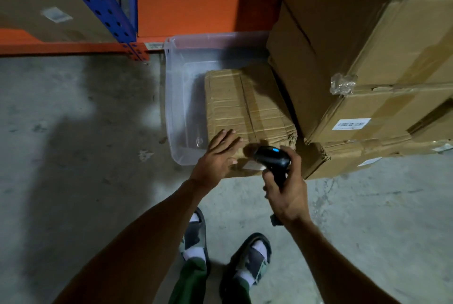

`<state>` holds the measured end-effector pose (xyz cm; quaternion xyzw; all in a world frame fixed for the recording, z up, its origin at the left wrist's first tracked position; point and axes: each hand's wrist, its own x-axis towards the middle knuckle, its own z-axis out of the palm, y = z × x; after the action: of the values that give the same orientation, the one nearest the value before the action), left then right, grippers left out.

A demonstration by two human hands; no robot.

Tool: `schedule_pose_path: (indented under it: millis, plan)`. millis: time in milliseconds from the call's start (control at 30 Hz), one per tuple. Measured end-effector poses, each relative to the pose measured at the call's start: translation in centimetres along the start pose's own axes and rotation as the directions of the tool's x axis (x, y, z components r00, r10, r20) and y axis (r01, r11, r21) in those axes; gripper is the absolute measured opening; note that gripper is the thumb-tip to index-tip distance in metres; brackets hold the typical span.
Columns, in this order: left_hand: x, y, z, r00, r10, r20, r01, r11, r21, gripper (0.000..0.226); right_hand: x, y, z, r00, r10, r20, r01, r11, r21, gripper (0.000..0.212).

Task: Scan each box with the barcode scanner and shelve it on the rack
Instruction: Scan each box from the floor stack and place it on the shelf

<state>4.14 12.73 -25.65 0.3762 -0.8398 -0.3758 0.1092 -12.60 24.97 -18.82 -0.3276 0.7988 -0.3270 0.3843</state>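
Observation:
A worn brown cardboard box lies in a clear plastic bin on the floor. My left hand rests flat on the box's near left corner, fingers straight. My right hand grips the handle of a black barcode scanner, whose head with a blue light points at a white label on the box's near side. The rack, with a blue upright and orange beams, stands at the upper left.
A stack of large cardboard boxes with white labels fills the right side, close against the bin. Another box sits on the rack at the far left. Concrete floor spreads left of the bin. My sandalled feet are below.

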Motion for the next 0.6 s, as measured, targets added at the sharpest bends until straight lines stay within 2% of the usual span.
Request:
schedule_pose_path:
  millis: [133, 267, 600]
  plan:
    - [-0.1, -0.6, 0.2, 0.999, 0.032, 0.006, -0.032, 0.999, 0.040, 0.054, -2.4, 1.6, 0.7, 0.999, 0.038, -0.011, -0.038, 0.999, 0.034, 0.057]
    - [-0.1, -0.8, 0.3, 0.999, 0.049, -0.003, -0.049, 0.998, 0.047, 0.052, -3.8, 1.8, 0.9, 1.000, -0.010, -0.014, 0.010, 1.000, 0.022, 0.048]
    - [-0.2, -0.3, 0.4, 0.999, 0.035, -0.009, -0.034, 0.999, 0.038, 0.054, -4.8, 3.1, 0.3, 0.997, -0.071, -0.012, 0.070, 0.996, -0.054, 0.058]
